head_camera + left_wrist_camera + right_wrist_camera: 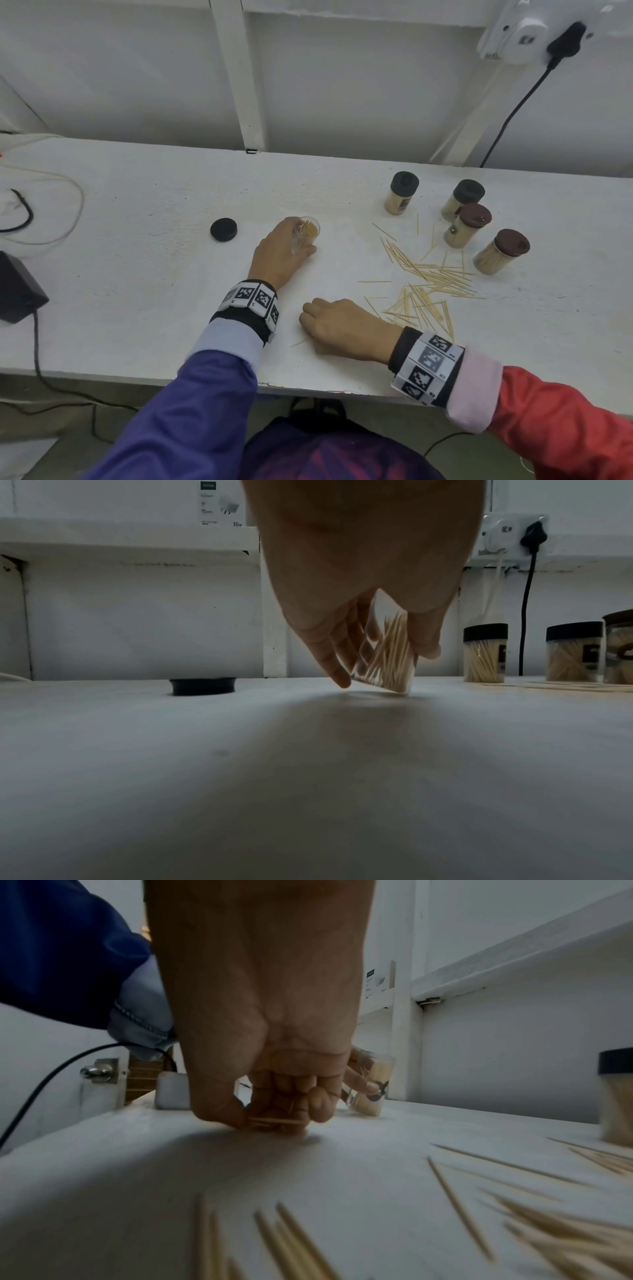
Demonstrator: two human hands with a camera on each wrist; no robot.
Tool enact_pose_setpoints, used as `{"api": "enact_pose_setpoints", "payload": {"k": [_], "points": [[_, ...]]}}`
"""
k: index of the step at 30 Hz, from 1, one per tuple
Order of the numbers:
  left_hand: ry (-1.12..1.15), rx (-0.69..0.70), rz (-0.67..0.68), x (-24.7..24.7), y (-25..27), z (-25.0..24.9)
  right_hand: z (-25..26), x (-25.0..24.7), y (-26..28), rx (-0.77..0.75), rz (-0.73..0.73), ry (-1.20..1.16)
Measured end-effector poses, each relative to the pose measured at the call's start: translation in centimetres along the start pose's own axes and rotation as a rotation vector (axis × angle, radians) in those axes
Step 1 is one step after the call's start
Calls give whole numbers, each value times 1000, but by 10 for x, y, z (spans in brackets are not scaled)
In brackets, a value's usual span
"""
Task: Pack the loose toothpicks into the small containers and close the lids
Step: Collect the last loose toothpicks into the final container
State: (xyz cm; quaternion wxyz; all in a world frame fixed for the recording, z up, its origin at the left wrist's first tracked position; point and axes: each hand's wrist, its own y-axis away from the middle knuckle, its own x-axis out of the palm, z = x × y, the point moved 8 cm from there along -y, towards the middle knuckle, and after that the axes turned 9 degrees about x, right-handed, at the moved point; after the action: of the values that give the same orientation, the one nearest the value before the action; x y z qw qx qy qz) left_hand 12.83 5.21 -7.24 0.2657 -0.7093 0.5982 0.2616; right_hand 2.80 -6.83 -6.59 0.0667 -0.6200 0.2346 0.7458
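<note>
— What is the surface looking like, going from the left?

— A white painted table (144,192) is running across the view, with white panelled wall behind it. At the far left a dark box (17,291) is sitting at the edge, cut off by the frame, with cables trailing beside it. A loose black lid (223,230) is lying flat further right, apart from the hands.

— And the hands?

— The left hand (279,255) is gripping an open clear container (306,236), thumb on one side and fingers on the other, tilting it so only one bottom edge is touching the table; toothpicks are standing inside. The right hand (337,329) is resting near the front edge, fingers curled under, pinching a few toothpicks (274,1121) against the thumb.

— Further right?

— The loose toothpicks (424,287) are lying scattered just beside the right hand. Behind them four closed containers are standing: two with black lids (404,183) and two with dark red lids (474,215). Up on the wall a white socket (524,34) is holding a black plug (565,42), its cable hanging down.

— Anything hard to make out?

— The head view is hiding the right fingertips under the hand, and how many toothpicks they are pinching I cannot tell. The nearest toothpicks in the right wrist view are blurring badly.
</note>
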Motion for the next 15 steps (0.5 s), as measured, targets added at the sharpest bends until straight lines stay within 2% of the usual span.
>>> {"api": "enact_pose_setpoints", "payload": {"k": [3, 5, 8, 11, 13, 15], "points": [[10, 5, 3, 0, 0, 1, -16, -7, 1, 65, -4, -89], [5, 21, 10, 0, 1, 0, -38, -25, 4, 137, -59, -307], [16, 102, 60, 6, 4, -13, -78, -65, 13, 199, -348, -619], [-42, 192, 165, 22, 8, -31, -111, -100, 29, 254, -641, -841], [-63, 218, 208, 33, 11, -42, -126, -112, 38, 286, -751, -942], [-56, 237, 224, 41, 13, -54, -134, -112, 41, 297, -785, -991]]}}
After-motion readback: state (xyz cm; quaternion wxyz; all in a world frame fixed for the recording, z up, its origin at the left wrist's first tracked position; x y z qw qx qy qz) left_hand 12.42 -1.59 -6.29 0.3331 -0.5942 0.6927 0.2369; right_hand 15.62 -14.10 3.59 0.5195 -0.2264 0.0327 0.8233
